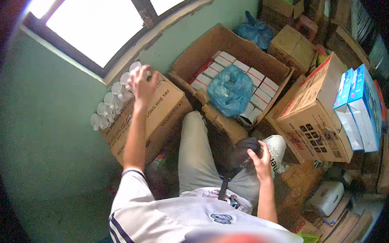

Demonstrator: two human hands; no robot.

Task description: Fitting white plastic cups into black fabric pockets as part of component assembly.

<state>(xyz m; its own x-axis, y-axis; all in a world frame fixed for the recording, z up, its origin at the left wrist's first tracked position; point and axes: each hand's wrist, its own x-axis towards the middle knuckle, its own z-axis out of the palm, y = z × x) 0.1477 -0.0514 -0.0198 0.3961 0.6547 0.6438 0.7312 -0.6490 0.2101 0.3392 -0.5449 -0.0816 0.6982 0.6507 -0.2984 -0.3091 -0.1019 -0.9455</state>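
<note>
Three big cartons stand before me, and I place everything by the one on my left, the cup carton (171,120). To its right sits the open carton (192,48), packed with small white boxes (264,99) under a blue plastic bag (232,88). Farther right of the cup carton, a closed printed carton (304,110) has two blue-and-white boxes (365,110) against its far side. Between it and the cup carton, a dark bundle (246,147) lies by my right knee (277,144), too blurred to name.

My right hand (263,161) is at that bundle, thumb and fingers bent; I cannot tell whether they pinch it. My left hand (143,84) is over the cup carton's far end, fingers spread and curved downward; whether they grip anything I cannot tell.

The clear cups (114,100) crowd along the cup carton's edge nearest the window (93,26). I judge each light, stiff, rather slippery, and fragile if glass, which I can't make out; I'd hold one gently round its wall, below the rim, clear of its neighbours
</note>
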